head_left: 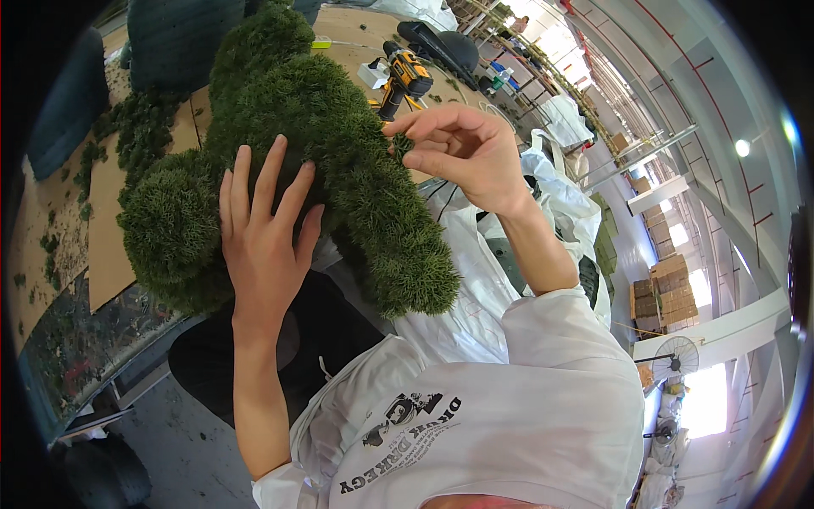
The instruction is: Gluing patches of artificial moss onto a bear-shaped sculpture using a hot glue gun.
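Observation:
A large shape covered in dark green artificial foliage (314, 97) lies before me, with two thick limb-like parts reaching toward my body. Flat against it, fingers spread, my left hand (267, 225) rests between the rounded left part and the long right part. My right hand (471, 157) is at the outer right edge of the long part, thumb and fingertips pinched on a small green sprig (401, 148). Whether the sprig's lower end touches the foliage I cannot tell.
A yellow and black cordless drill (407, 75) stands beyond the foliage shape. Cardboard (106, 237) with loose green scraps covers the table at left. Dark moulded shapes (64, 123) stand behind it. White sacks (462, 280) lie at right, and stacked cartons (667, 293) stand farther off.

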The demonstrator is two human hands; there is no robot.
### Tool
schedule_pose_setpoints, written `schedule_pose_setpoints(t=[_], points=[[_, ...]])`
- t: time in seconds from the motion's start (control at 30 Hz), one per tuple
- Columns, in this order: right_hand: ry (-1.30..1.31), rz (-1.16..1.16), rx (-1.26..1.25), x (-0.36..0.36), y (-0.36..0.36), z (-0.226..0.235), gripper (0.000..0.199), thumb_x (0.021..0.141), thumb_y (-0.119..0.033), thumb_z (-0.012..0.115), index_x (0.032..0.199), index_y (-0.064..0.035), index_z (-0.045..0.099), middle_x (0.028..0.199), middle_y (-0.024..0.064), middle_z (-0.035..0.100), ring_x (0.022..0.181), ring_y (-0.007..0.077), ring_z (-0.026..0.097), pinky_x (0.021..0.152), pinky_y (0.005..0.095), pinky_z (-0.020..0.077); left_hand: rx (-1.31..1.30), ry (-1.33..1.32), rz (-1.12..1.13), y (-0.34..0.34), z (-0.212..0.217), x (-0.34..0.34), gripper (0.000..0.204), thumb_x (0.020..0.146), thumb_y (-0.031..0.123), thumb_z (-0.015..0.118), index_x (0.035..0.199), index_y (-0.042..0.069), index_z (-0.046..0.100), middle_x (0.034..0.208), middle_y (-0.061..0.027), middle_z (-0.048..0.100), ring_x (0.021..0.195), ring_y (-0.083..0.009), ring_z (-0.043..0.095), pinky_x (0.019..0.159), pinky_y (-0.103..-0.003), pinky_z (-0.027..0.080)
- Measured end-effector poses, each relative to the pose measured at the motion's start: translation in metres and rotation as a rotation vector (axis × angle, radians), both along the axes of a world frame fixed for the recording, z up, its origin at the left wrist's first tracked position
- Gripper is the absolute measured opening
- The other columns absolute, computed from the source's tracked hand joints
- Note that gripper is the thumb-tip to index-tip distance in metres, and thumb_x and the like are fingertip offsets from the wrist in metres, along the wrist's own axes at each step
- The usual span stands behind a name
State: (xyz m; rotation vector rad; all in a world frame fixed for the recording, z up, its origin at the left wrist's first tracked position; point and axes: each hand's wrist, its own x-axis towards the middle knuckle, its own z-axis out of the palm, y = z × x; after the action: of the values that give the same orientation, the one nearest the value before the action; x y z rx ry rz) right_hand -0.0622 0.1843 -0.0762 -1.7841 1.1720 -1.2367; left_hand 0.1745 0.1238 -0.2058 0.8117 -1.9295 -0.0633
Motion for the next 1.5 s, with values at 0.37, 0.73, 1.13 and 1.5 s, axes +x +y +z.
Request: schedule_pose_setpoints(t=[0.37, 0.73, 1.13, 1.5], points=[[0.162, -0.175, 0.103, 0.008, 0.008, 0.014, 0.028, 0.091, 0.005, 0.074, 0.119, 0.0055, 0.070, 0.112, 0.0102, 0.075, 0.095, 0.0099, 0.072, 0.083, 0.0224, 0.0571, -0.005, 0.026, -0.021, -0.001, -0.003, -0.002, 0.041, 0.091, 0.016, 0.074, 0.131, 0.015, 0.069, 0.157, -0.0049, 0.050, 0.149, -0.0367, 0.038, 0.121, -0.055, 0.033], [0.381, -0.186, 0.180, 0.011, 0.001, 0.037, 0.023, 0.091, 0.004, 0.075, 0.114, 0.0037, 0.074, 0.102, 0.0079, 0.077, 0.094, 0.0102, 0.073, 0.084, 0.0219, 0.0578, 0.027, 0.072, -0.039, -0.001, -0.005, 0.004, 0.038, 0.091, 0.018, 0.074, 0.129, 0.015, 0.070, 0.157, -0.0032, 0.049, 0.149, -0.0343, 0.037, 0.122, -0.053, 0.033], [0.897, -0.088, -0.016, 0.089, -0.056, 0.050, 0.018, 0.085, -0.011, 0.081, 0.101, -0.0026, 0.080, 0.081, 0.0028, 0.075, 0.075, 0.0056, 0.067, 0.069, 0.0229, 0.0529, 0.001, 0.137, -0.043, -0.002, -0.008, 0.004, 0.037, 0.087, 0.020, 0.076, 0.123, 0.014, 0.072, 0.154, -0.0017, 0.051, 0.146, -0.0325, 0.041, 0.121, -0.050, 0.037], [1.169, -0.132, 0.118, 0.104, -0.078, 0.041, 0.017, 0.083, -0.009, 0.076, 0.096, -0.0006, 0.079, 0.085, 0.0128, 0.078, 0.079, 0.0208, 0.076, 0.077, 0.0334, 0.0593, 0.010, 0.207, -0.075, -0.006, -0.015, 0.001, 0.033, 0.087, 0.021, 0.076, 0.119, 0.015, 0.075, 0.153, -0.0014, 0.053, 0.146, -0.0317, 0.042, 0.121, -0.049, 0.035]])
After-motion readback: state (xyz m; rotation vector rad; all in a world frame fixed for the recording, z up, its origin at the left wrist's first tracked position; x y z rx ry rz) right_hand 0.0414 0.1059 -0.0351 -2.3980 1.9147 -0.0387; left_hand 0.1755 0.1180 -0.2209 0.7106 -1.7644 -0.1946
